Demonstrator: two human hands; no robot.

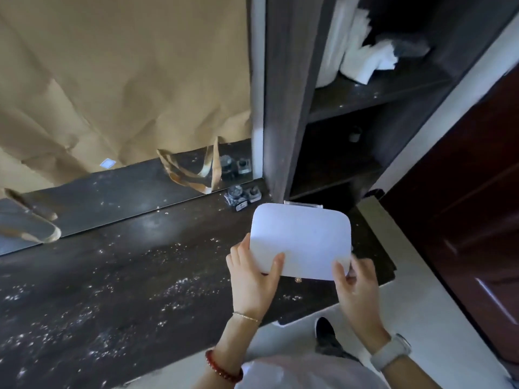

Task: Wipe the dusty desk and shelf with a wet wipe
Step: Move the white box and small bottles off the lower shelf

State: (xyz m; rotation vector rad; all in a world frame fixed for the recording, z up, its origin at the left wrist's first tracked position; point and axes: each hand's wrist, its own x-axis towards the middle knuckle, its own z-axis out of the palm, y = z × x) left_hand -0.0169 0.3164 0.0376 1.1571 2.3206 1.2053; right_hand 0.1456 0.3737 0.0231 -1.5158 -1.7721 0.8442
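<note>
A dark wooden desk (118,276) is speckled with pale dust and crumbs. Above its right end I hold a flat white rounded box (302,240), probably a wet wipe container, tilted up from the desk. My left hand (252,279) grips its lower left edge, thumb on top. My right hand (355,287) grips its lower right corner. To the right stands a dark shelf unit (365,94) whose upper board is dusty too. No loose wipe is visible.
A mirror strip (126,186) runs along the desk's back under brown paper (112,66). Small dark ink bottles (243,196) stand at the desk's back right corner. White crumpled cloths or paper (365,57) lie on the shelf. A dark red door (477,206) is at the right.
</note>
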